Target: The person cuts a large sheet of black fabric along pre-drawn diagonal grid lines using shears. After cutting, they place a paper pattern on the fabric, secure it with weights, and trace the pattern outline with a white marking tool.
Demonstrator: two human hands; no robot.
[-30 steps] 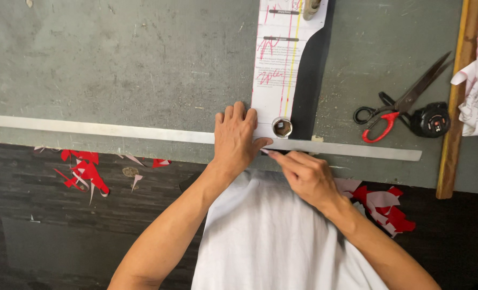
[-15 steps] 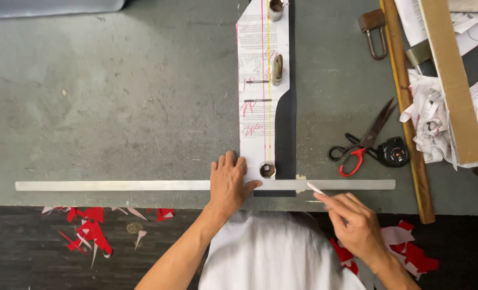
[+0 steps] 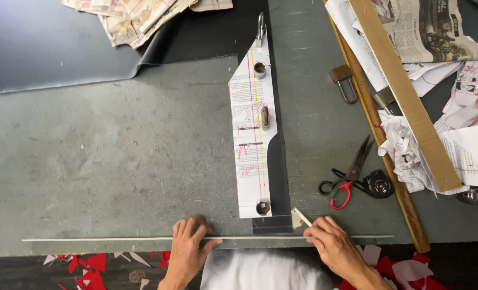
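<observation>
Long thin straightedge (image 3: 115, 239) lies flat along the near table edge, just below the paper pattern (image 3: 252, 134). Looks light, stiff, prone to skating (press down mid-span). Left hand (image 3: 188, 244) flat on it, fingers spread. Right hand (image 3: 333, 247) pinches white chalk (image 3: 302, 217) at its right portion. Scissors (image 3: 349, 180) well apart.

A grey worktable (image 3: 115, 161) with a worn, scratched top fills most of the view. Dark fabric (image 3: 62, 48) covers its far left part. Below the near edge the dark floor (image 3: 24, 274) shows, with red scraps (image 3: 88, 266) on it. The light is soft and even.
</observation>
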